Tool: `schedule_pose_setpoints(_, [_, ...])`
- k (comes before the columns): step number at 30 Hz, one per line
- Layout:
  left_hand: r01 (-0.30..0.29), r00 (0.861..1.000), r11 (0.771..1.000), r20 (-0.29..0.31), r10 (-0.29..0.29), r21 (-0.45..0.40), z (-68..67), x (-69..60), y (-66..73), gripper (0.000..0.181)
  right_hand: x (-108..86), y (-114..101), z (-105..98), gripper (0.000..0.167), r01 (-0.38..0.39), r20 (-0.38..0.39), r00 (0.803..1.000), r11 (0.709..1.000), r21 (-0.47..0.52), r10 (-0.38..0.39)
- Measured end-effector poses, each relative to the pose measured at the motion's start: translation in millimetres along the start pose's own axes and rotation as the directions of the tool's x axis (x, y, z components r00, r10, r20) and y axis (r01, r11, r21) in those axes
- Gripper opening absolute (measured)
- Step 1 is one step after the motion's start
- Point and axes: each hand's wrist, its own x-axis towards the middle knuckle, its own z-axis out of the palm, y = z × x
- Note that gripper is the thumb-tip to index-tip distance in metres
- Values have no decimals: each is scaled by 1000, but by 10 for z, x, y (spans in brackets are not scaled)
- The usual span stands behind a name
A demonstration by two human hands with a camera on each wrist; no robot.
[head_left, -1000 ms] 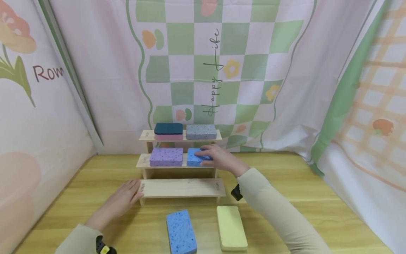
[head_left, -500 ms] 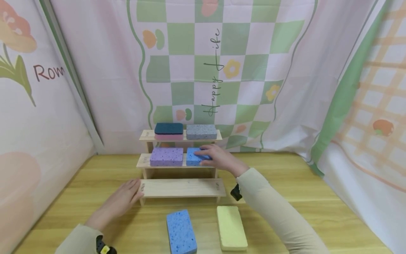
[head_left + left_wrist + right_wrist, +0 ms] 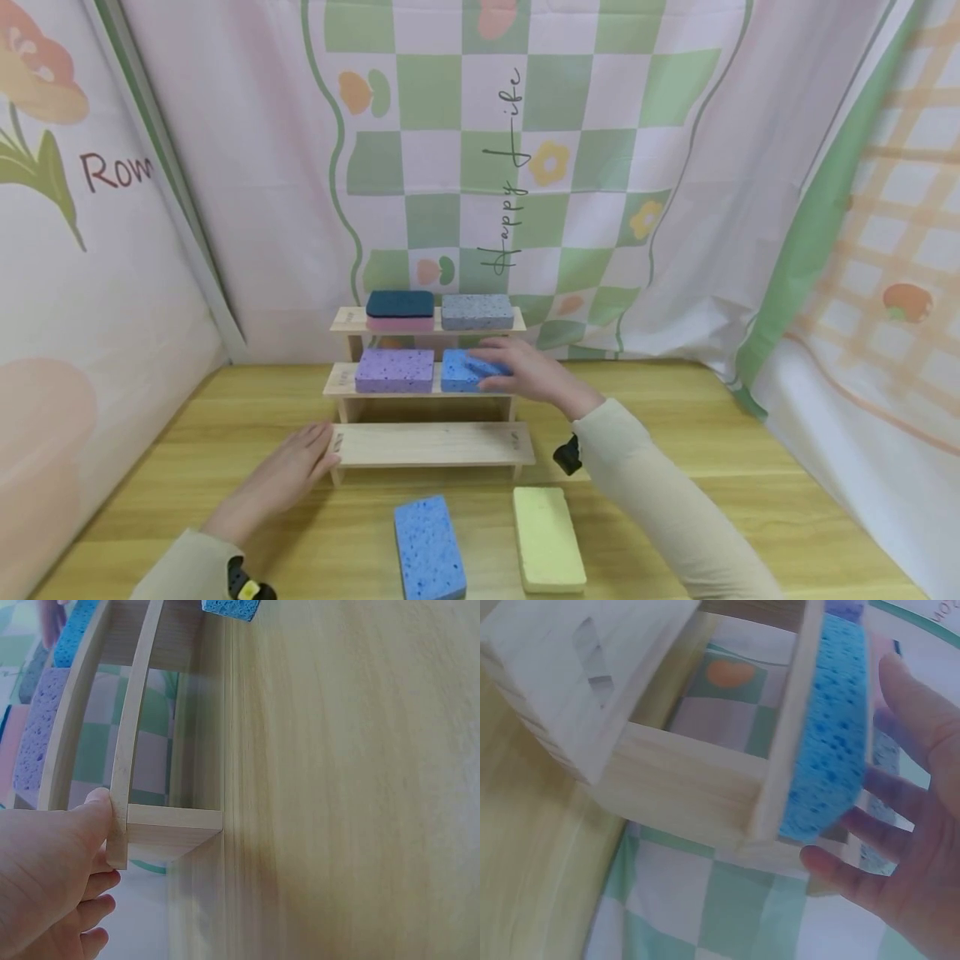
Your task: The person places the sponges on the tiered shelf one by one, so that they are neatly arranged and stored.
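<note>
A three-step wooden shelf stand [image 3: 435,446] is on the table. My left hand [image 3: 288,467] grips the left end of its lowest step; in the left wrist view the thumb [image 3: 94,814] lies against the board with fingers curled at its end. On the middle step are a purple sponge [image 3: 393,371] and a blue sponge [image 3: 457,372]. My right hand [image 3: 536,375] is at the blue sponge's right end, partly covering it. The right wrist view has its fingers spread loosely beside the speckled blue sponge [image 3: 829,727], not curled round it.
The top step bears a pink sponge with a dark green pad [image 3: 400,308] and a grey sponge [image 3: 477,311]. In front of the stand, another blue sponge [image 3: 429,546] and a yellow sponge [image 3: 548,540] lie on the table. Patterned curtains [image 3: 255,167] surround the table.
My right hand has shifted a little to the right, its fingers loosening from the blue sponge, which stays on the middle step. My left hand has not moved.
</note>
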Motion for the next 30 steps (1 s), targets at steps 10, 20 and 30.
schedule_pose_setpoints(10, [-7,1000,1000,-7,7,-1,-11,-4,8,50,-225,-34,-172,58,48,-94,995,997,55,-42])
schedule_pose_setpoints(20, [-9,1000,1000,-5,9,0,-6,-5,8,51,-522,-47,-205,56,14,-78,997,989,149,-2])
schedule_pose_setpoints(30, [2,1000,1000,9,-2,-4,-6,-3,6,52,-827,-54,-129,58,-23,-5,1000,968,250,26])
